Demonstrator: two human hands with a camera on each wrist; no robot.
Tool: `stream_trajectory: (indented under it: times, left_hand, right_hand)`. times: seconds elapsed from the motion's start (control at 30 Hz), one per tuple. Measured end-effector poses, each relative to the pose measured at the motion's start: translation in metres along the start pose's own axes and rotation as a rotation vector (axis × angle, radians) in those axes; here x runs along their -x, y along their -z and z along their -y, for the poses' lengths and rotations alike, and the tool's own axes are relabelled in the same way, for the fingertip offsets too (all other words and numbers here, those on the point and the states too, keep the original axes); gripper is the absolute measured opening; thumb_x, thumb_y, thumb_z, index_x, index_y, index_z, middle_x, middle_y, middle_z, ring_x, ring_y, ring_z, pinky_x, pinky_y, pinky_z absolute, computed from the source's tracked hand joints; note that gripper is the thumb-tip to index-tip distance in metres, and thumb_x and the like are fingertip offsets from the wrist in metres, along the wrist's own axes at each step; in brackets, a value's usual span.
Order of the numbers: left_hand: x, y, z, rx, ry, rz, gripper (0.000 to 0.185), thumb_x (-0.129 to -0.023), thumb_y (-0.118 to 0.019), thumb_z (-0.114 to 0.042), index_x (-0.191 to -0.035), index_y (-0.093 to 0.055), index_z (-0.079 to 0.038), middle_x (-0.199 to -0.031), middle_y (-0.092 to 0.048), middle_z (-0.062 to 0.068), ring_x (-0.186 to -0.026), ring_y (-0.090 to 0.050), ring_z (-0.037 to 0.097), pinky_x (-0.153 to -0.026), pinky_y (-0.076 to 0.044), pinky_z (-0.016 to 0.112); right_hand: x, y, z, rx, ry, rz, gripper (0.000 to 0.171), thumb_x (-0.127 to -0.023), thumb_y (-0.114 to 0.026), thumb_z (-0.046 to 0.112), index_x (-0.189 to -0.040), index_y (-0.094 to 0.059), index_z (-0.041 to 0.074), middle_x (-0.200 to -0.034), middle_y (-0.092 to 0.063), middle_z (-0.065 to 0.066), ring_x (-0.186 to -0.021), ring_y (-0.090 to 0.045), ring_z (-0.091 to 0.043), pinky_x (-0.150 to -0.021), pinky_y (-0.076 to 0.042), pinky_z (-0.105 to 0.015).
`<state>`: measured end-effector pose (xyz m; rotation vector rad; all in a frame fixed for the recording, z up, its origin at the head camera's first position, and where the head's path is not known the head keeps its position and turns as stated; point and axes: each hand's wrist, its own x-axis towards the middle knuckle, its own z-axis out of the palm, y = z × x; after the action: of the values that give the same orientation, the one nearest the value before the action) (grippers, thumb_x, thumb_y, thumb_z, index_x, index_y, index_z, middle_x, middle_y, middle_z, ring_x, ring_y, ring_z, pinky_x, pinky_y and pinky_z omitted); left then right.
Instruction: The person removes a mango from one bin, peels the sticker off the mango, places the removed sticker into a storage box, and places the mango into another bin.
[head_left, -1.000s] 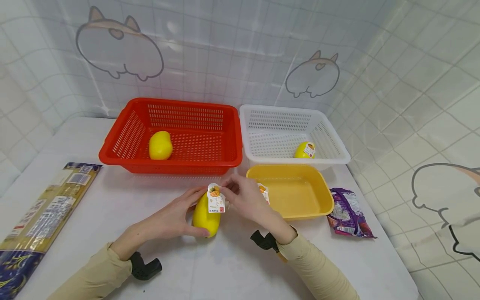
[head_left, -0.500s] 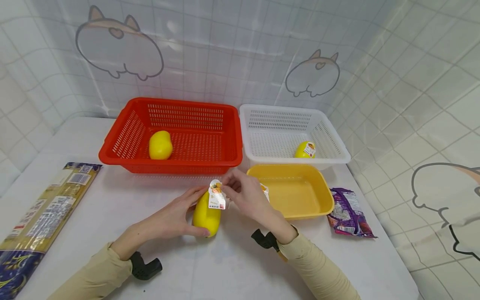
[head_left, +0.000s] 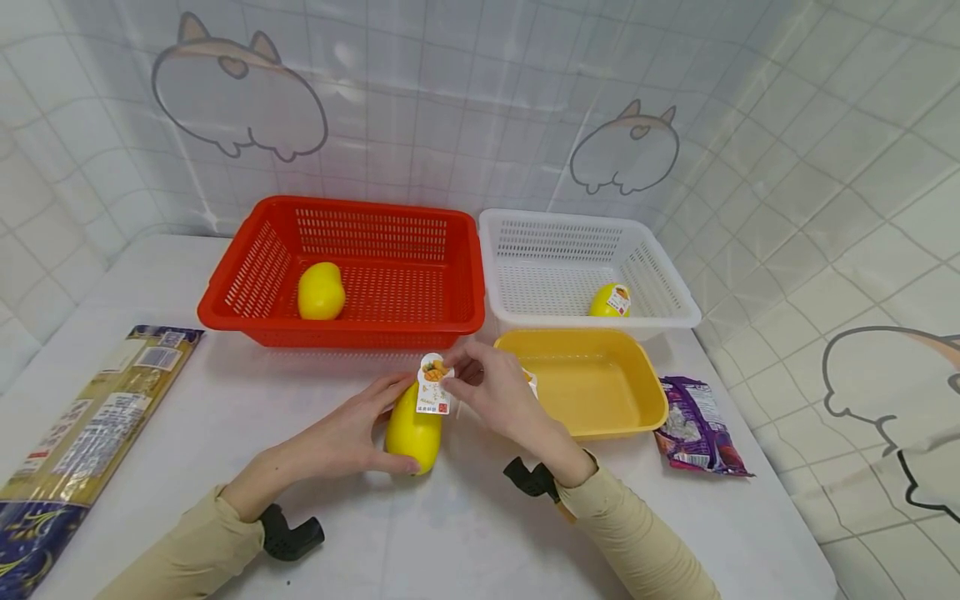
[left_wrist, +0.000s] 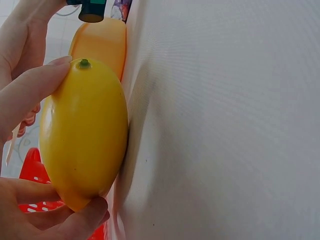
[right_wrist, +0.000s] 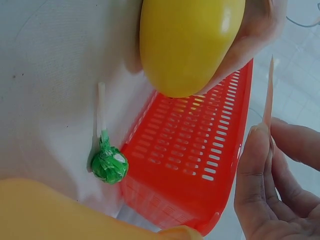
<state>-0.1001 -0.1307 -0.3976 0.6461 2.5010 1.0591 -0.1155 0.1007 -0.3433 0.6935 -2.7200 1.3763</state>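
A yellow mango-shaped fruit (head_left: 412,435) lies on the white table, its stem end towards me. My left hand (head_left: 378,425) grips it from the left, with the thumb under the near end; the left wrist view shows the fruit (left_wrist: 82,140) between my fingers. My right hand (head_left: 453,375) pinches a small white label (head_left: 433,390) with a fruit picture, held just above the fruit's far end. In the right wrist view the label (right_wrist: 269,95) shows edge-on above my fingertips (right_wrist: 257,170), apart from the fruit (right_wrist: 190,40).
A red basket (head_left: 225,292) holds another yellow fruit (head_left: 321,290). A white basket (head_left: 675,300) holds a labelled one (head_left: 609,300). A yellow tray (head_left: 592,392) sits by my right hand, a purple packet (head_left: 697,427) beyond it. A gold-and-blue packet (head_left: 82,425) lies far left. A green scrap (right_wrist: 107,166) lies by the red basket.
My right hand has lifted the label up from the fruit's far end. My left hand still grips the fruit in the same spot.
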Motion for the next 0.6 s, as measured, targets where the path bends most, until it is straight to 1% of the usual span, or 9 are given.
stream_trajectory:
  times: [0.27,0.33,0.47,0.6]
  left_hand:
    - [0.0005,0.0003,-0.0004,-0.006,0.007,0.004,0.119,-0.069,-0.084,-0.060,-0.158,-0.026,-0.007,-0.163,-0.024,0.013,-0.143,-0.036,0.036,-0.113,-0.039,0.056]
    - [0.0004,0.0003,-0.0006,-0.009,0.007,0.004,0.119,-0.069,-0.084,-0.060,-0.158,-0.026,-0.008,-0.163,-0.024,0.013,-0.142,-0.036,0.036,-0.112,-0.039,0.056]
    - [0.0003,0.0002,-0.0011,-0.020,0.002,-0.001,0.118,-0.069,-0.084,-0.061,-0.158,-0.027,-0.009,-0.162,-0.026,0.012,-0.141,-0.038,0.035,-0.112,-0.039,0.057]
    - [-0.0004,-0.0002,-0.0005,-0.027,-0.013,-0.009,0.117,-0.069,-0.083,-0.061,-0.158,-0.028,-0.009,-0.161,-0.027,0.010,-0.140,-0.041,0.033,-0.112,-0.040,0.055]
  right_hand:
    - [-0.0004,0.0008,-0.0003,-0.039,0.000,0.017,0.021,-0.085,-0.077,0.001,-0.103,-0.067,0.004,-0.097,-0.069,-0.006,-0.078,-0.066,-0.014,-0.075,-0.060,-0.025]
    - [-0.0002,0.0010,-0.0009,-0.042,-0.002,0.018,0.023,-0.084,-0.077,0.001,-0.104,-0.066,0.004,-0.098,-0.068,-0.007,-0.078,-0.067,-0.014,-0.075,-0.060,-0.024]
    - [0.0008,0.0021,-0.0006,-0.049,-0.026,0.016,0.025,-0.084,-0.078,0.002,-0.106,-0.066,0.005,-0.101,-0.068,-0.005,-0.079,-0.067,-0.014,-0.075,-0.059,-0.020]
    - [0.0004,0.0037,0.0005,-0.063,-0.052,0.020,0.026,-0.085,-0.077,0.004,-0.108,-0.066,0.006,-0.102,-0.067,-0.004,-0.080,-0.067,-0.013,-0.076,-0.059,-0.021]
